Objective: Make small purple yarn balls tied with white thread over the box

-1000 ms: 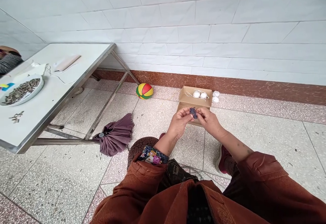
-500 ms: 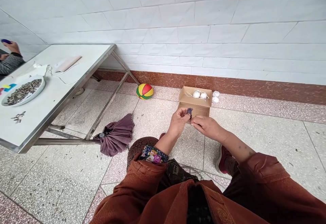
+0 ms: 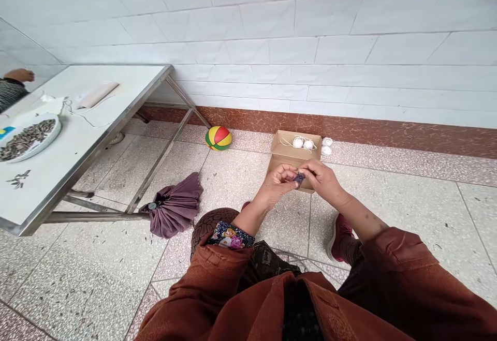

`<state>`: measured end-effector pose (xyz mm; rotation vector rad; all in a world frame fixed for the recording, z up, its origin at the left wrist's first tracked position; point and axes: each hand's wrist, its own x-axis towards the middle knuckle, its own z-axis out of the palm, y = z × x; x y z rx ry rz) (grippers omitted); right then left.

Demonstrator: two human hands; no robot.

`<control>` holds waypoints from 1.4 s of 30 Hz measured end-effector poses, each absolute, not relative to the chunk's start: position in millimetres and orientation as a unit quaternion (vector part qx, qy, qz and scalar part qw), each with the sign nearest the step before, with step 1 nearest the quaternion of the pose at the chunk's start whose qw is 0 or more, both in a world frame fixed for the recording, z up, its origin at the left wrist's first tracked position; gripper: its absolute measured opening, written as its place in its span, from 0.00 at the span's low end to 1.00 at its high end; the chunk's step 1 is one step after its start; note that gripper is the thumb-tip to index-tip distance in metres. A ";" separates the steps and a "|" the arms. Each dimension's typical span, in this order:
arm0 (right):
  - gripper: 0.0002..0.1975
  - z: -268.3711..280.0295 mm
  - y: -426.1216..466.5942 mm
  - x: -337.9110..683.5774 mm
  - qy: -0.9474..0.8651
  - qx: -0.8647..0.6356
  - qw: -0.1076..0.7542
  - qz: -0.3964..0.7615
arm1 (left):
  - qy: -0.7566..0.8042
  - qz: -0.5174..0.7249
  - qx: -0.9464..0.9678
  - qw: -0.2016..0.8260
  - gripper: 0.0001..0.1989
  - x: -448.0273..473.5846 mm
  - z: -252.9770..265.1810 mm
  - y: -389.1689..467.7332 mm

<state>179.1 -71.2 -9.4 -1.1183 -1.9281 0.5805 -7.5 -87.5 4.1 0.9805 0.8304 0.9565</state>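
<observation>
Between thumb and fingers of my left hand (image 3: 277,181) is a small dark purple piece (image 3: 298,179) that looks knitted or crocheted. My right hand (image 3: 321,179) is closed in a pinch at the upper edge of the same piece, its fingertips close to the left ones. Any thin tool or thread there is too small to make out. Just beyond and below both hands, an open cardboard box (image 3: 277,147) rests on the floor. White yarn balls (image 3: 297,142) with loose strands lie in its lid part.
White balls (image 3: 326,146) sit beside the box. By the wall is a colourful ball (image 3: 218,138). A folded purple umbrella (image 3: 176,206) leans by the metal-legged table (image 3: 135,79), which bears a plate of sunflower seeds (image 3: 58,130). Another person's hand (image 3: 20,75) shows far left.
My right hand has moved up to the top of the purple piece, which has tilted and shifted slightly right. The other person's hand no longer shows the dark blue object.
</observation>
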 end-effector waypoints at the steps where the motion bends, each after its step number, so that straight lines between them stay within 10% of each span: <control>1: 0.09 -10.8 -71.9 177.0 -0.760 -0.443 0.407 0.246 | 0.361 0.436 0.433 0.701 0.23 -7.3 4.1 -87.0; 16: 0.07 -17.4 -88.1 171.7 -0.846 -0.420 0.257 0.204 | 0.420 0.517 0.345 0.661 0.19 -7.4 -1.7 -83.1; 22: 0.09 -0.3 -88.4 174.0 -0.851 -0.357 0.317 0.218 | 0.511 0.482 0.461 0.543 0.15 -9.5 -6.9 -79.4; 29: 0.10 -10.6 -70.8 180.4 -0.766 -0.460 0.401 0.201 | 0.413 0.396 0.481 0.664 0.15 -9.2 0.8 -88.6; 42: 0.09 1.8 -92.9 168.1 -0.824 -0.376 0.312 0.286 | 0.490 0.501 0.423 0.574 0.17 -10.0 -5.4 -79.1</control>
